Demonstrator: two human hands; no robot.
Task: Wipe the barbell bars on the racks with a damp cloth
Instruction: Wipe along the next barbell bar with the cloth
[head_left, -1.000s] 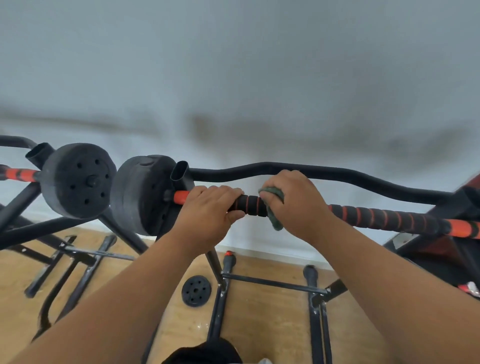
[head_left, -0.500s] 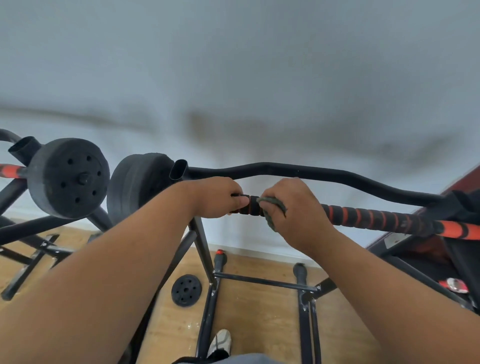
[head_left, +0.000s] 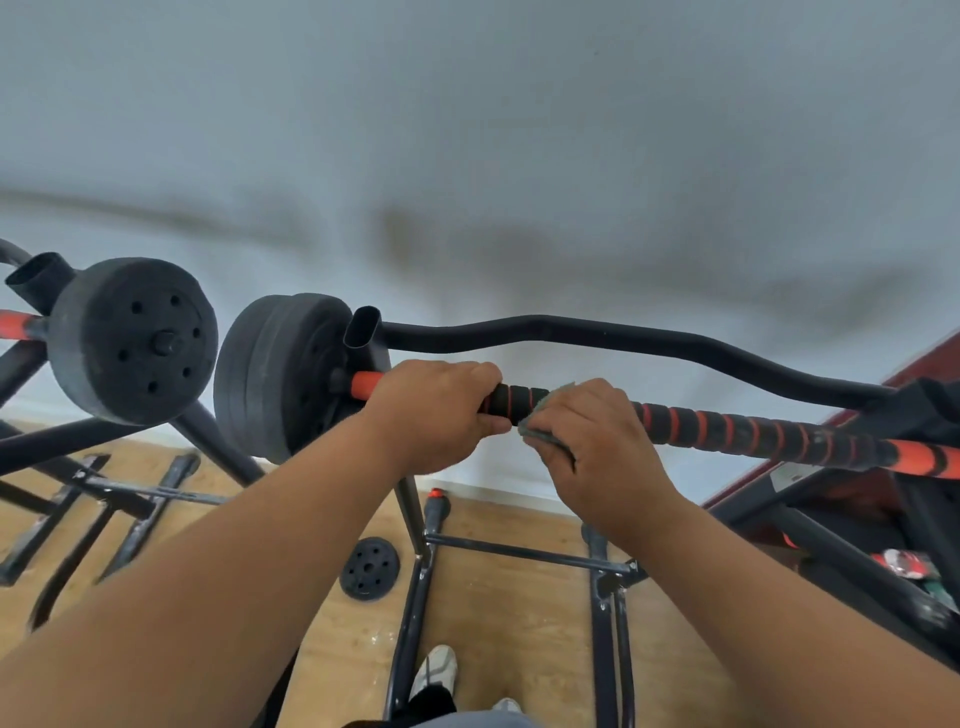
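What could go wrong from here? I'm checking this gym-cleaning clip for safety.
1. The left hand and right hand sit close together on the barbell bar; a cloth stroke leftward may bump knuckles.
2. Pushing on the bar could roll or shift it on the rack, and the weight plates at its end would make it hard to stop.

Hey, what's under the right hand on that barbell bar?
A grey-green cloth is wrapped on the barbell bar under the right hand; only its edges peek out. The stretch of bar beneath the hand is covered. The left hand grips the bar alongside.
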